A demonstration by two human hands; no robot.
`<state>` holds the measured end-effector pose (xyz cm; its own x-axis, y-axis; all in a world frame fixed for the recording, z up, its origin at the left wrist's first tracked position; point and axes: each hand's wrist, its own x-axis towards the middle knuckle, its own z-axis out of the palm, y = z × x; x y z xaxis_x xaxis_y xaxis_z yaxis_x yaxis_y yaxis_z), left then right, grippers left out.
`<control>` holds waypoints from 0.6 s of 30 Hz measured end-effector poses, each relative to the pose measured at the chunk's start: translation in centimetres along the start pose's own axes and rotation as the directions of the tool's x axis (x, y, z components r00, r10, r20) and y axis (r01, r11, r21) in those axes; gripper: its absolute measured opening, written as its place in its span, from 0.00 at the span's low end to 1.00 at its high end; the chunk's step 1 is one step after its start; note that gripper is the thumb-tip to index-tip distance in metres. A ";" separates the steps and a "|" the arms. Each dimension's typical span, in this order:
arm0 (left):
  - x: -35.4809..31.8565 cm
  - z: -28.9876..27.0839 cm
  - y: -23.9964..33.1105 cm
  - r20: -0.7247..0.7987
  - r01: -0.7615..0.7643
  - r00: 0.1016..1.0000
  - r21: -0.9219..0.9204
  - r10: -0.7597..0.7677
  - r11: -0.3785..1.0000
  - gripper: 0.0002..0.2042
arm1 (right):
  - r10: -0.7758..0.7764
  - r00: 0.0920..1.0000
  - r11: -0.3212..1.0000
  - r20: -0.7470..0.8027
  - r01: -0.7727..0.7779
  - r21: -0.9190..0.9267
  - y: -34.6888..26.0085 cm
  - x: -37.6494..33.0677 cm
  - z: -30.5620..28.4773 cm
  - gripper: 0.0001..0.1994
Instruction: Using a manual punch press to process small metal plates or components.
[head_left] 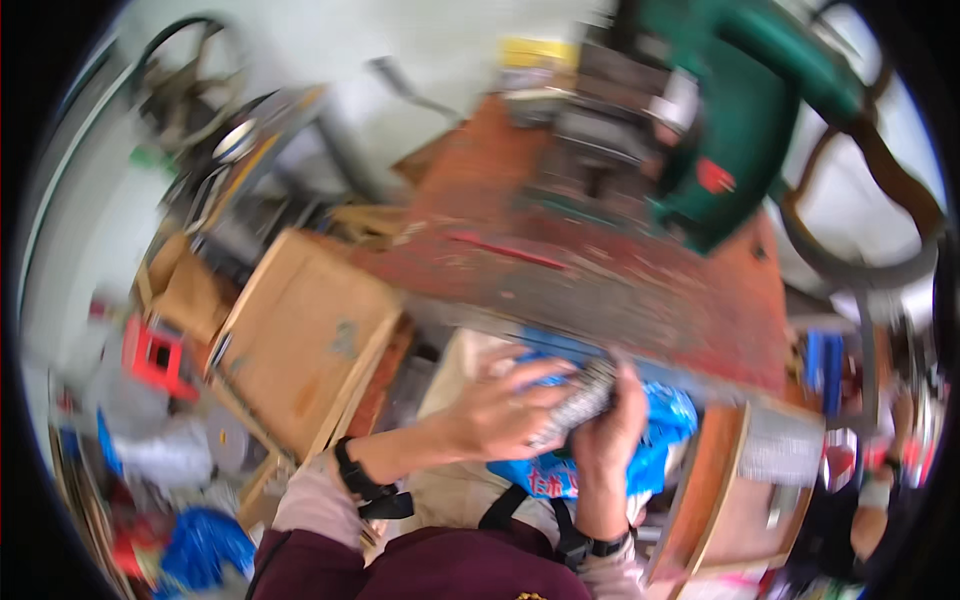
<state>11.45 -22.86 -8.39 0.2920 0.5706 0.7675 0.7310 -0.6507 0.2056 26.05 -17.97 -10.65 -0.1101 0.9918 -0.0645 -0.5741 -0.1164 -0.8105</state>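
Observation:
A grey-and-white speckled, elongated bundle [582, 402] is held between my hands, just in front of the bench edge. Motion blur hides its exact kind. My left hand [505, 408] grips it from the left, with the fingers bent across its side. My right hand [612, 420] is wrapped round its right side, thumb upward. Beneath both hands a blue plastic bag [655, 455] with printing lies over my lap, partly covered by the hands.
Ahead stands a worn red workbench [610, 290] with a green machine [735, 130] on it. An open wooden drawer [305, 350] juts out on the left, another [705, 500] on the right. Another person's arm [870, 515] shows at the far right. Blue bags [205, 550] lie lower left.

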 end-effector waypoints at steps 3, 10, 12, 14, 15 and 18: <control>-1.5 2.6 0.0 -0.063 0.005 0.998 -0.173 -0.016 0.985 0.23 | -0.053 0.997 0.990 -0.050 0.046 -0.136 0.0 -0.7 -2.1 0.19; -9.2 1.6 -0.8 0.131 0.431 0.900 -0.126 -0.416 0.893 0.25 | -0.081 0.981 0.552 0.179 0.193 -0.811 4.8 -1.5 -9.6 0.19; -12.8 -1.7 -2.6 0.034 0.525 0.851 0.001 -0.525 0.851 0.22 | 0.121 0.922 0.246 0.368 0.332 -0.911 6.0 -1.2 -12.5 0.19; -18.1 -5.9 -4.4 -0.012 0.716 0.691 0.146 -0.723 0.682 0.18 | 0.368 0.845 0.001 0.387 0.416 -0.909 6.2 -1.0 -12.4 0.23; -20.5 -8.1 -5.0 -0.013 0.830 0.536 0.189 -0.844 0.524 0.16 | 0.378 0.843 -0.004 0.383 0.415 -0.910 6.5 -1.1 -12.3 0.23; -25.3 -16.5 -5.6 -0.287 0.802 0.482 0.525 -0.828 0.285 0.09 | 0.484 0.822 -0.079 0.301 0.384 -0.920 6.9 -1.2 -11.5 0.22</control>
<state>-10.15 -41.94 -18.96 -0.6413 0.6701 0.3738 0.7664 0.5355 0.3549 31.51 -19.32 -22.82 -0.6126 0.7430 -0.2694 0.7495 0.4380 -0.4963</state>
